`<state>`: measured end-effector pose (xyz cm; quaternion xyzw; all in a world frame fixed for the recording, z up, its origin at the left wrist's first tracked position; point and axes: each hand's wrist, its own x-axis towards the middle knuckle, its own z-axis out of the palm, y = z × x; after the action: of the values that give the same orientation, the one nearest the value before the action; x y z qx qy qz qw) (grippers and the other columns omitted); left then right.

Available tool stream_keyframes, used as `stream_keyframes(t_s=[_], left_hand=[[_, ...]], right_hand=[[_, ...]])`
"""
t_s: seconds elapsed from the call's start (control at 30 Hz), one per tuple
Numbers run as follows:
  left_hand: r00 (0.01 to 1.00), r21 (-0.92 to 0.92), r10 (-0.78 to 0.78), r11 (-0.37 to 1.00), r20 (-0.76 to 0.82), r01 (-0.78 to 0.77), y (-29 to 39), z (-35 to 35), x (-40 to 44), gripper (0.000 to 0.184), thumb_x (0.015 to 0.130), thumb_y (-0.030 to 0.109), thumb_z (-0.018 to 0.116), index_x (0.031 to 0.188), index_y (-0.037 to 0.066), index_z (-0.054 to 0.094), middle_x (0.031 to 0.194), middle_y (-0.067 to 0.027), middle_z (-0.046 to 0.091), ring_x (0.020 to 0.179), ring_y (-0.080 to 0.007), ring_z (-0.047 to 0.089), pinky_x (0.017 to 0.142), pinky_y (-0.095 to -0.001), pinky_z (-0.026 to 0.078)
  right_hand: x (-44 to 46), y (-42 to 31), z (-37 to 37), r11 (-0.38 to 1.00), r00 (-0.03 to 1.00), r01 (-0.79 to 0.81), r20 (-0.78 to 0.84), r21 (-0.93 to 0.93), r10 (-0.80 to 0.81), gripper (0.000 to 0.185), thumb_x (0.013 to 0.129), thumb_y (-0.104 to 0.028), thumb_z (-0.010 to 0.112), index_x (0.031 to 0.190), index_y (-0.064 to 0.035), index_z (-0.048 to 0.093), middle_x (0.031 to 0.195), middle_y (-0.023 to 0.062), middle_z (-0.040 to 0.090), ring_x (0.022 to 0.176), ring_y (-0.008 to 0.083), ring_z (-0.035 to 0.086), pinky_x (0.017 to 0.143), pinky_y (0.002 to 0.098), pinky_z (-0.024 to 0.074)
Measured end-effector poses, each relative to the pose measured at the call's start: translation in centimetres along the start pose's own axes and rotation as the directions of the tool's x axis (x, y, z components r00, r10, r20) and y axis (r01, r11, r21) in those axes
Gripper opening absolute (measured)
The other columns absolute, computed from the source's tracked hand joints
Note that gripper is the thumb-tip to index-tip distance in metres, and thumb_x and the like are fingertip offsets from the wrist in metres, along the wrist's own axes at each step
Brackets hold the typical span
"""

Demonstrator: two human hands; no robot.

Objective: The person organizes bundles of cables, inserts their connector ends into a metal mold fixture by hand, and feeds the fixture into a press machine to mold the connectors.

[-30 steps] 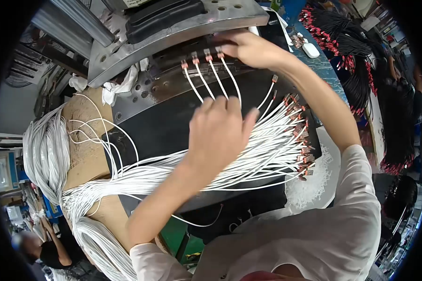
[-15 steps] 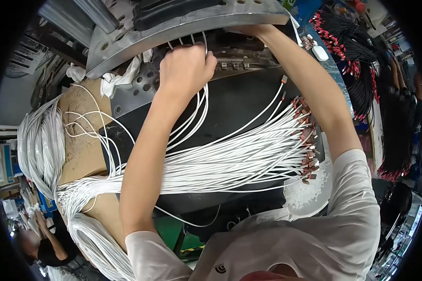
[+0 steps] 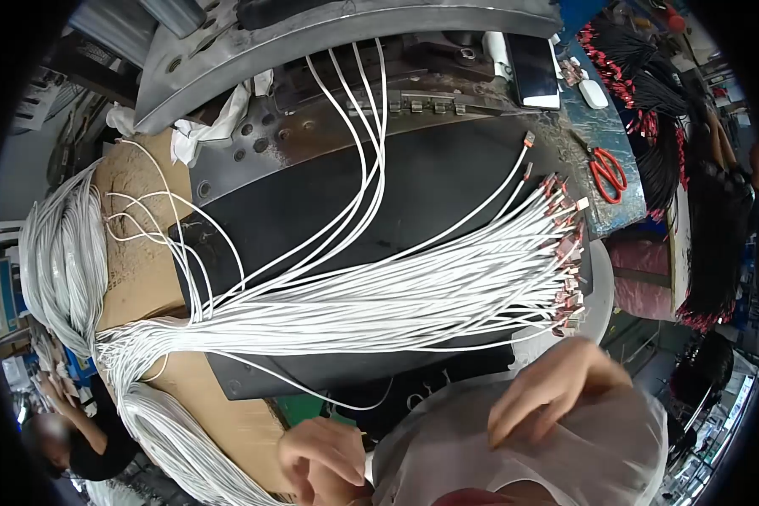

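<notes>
You're holding your right hand (image 3: 555, 386) loosely spread and left hand (image 3: 325, 451) curled, grip unclear, near white cables (image 3: 379, 308) crossing the black mat (image 3: 447, 181).

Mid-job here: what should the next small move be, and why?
Probably hold the left hand and right hand clear of the plate. Four white cables run in under it, their far ends hidden, and neither hand touches them, so they seem to need no steadying.
</notes>
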<state>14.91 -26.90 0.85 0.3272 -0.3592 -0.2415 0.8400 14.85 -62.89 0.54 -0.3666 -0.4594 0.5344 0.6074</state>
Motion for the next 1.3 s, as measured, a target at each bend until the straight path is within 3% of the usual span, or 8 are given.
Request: stream_keyframes(t_s=[0.07,0.3,0.87,0.93,1.03,1.1,1.2,1.3], left_hand=[[0.792,-0.037,-0.183,0.979,-0.583,0.199,-3.8,2.4,-10.3,0.063,0.095,0.055,0.067,0.109,-0.006,0.063,0.084,-0.0118,0.065,0.069,-0.0212,0.059,0.063,-0.0299,0.046],[-0.092,-0.077,-0.047,0.928,-0.995,0.364,-12.4,-0.1,-13.0,0.051,0.104,0.046,0.057,0.129,0.001,0.055,0.103,-0.0051,0.061,0.089,-0.0151,0.057,0.075,-0.031,0.048],[-0.077,-0.194,-0.184,0.793,-0.98,0.578,-10.5,-1.7,-16.1,0.048,0.103,0.024,0.061,0.141,-0.003,0.052,0.127,-0.0172,0.066,0.108,-0.02,0.067,0.09,-0.0336,0.053],[-0.095,-0.076,-0.293,-0.076,-0.951,0.994,-1.9,2.6,-5.5,0.03,0.102,0.026,0.061,0.109,0.0,0.074,0.081,-0.0114,0.075,0.07,-0.0198,0.072,0.069,-0.0343,0.055],[0.387,0.371,-0.442,0.126,-0.809,0.92,4.7,5.8,-0.7,0.016,0.096,0.013,0.067,0.092,0.0,0.077,0.064,-0.0104,0.07,0.057,-0.0238,0.07,0.058,-0.0338,0.054],[0.66,0.601,-0.292,0.272,-0.693,0.751,6.3,5.7,4.2,0.008,0.09,0.005,0.072,0.094,0.0,0.076,0.073,-0.0123,0.073,0.06,-0.0241,0.07,0.057,-0.0331,0.053],[0.945,0.941,0.066,-0.093,-0.319,0.324,2.7,0.9,13.7,0.019,0.092,0.005,0.064,0.107,-0.005,0.071,0.098,-0.0155,0.074,0.091,-0.0305,0.071,0.079,-0.036,0.056],[0.992,0.99,-0.118,-0.143,-0.035,0.018,-2.4,-4.9,16.1,0.028,0.097,0.011,0.059,0.12,-0.002,0.067,0.11,-0.0197,0.072,0.105,-0.0389,0.067,0.092,-0.0434,0.054]], right_hand=[[-1.7,6.2,4.0,0.744,0.715,-0.455,-0.297,0.489,0.632,0.052,0.1,-0.021,0.07,0.145,-0.0023,0.051,0.117,0.0127,0.067,0.111,0.0236,0.062,0.094,0.0368,0.0498],[-3.8,25.2,8.1,0.99,-0.387,0.118,-0.915,0.071,0.111,0.033,0.102,-0.034,0.048,0.116,-0.0066,0.058,0.109,0.0051,0.063,0.102,0.0204,0.06,0.09,0.0355,0.0485],[-2.4,23.9,5.4,0.634,-0.072,0.773,-0.995,-0.011,0.07,0.055,0.103,-0.044,0.045,0.141,-0.0052,0.054,0.142,0.0056,0.059,0.132,0.0229,0.053,0.115,0.0405,0.037],[-2.7,22.7,5.7,0.547,0.061,0.824,-0.983,0.146,0.171,0.05,0.104,-0.04,0.051,0.139,-0.0046,0.055,0.14,0.0037,0.059,0.128,0.0222,0.054,0.114,0.0385,0.0376],[0.0,15.5,5.2,0.59,0.01,-0.176,-0.598,0.788,0.801,0.076,0.094,-0.044,0.074,0.151,-0.0044,0.045,0.15,0.0178,0.049,0.14,0.0245,0.044,0.118,0.0381,0.0319],[5.3,12.4,2.3,0.777,0.502,-0.492,-0.601,0.393,0.622,0.093,0.093,-0.051,0.073,0.16,-0.0054,0.028,0.16,0.0199,0.038,0.151,0.0321,0.032,0.122,0.051,0.0189],[12.4,11.9,1.0,0.896,0.85,-0.268,-0.525,-0.355,0.046,0.085,0.096,-0.046,0.07,0.158,-0.0062,0.03,0.147,0.0191,0.053,0.134,0.0306,0.051,0.11,0.0584,0.0346],[13.8,4.2,1.5,0.968,0.956,-0.218,-0.226,-0.128,0.185,0.06,0.1,-0.031,0.064,0.147,-0.0025,0.04,0.101,0.0179,0.067,0.091,0.0309,0.066,0.082,0.0454,0.0486]])
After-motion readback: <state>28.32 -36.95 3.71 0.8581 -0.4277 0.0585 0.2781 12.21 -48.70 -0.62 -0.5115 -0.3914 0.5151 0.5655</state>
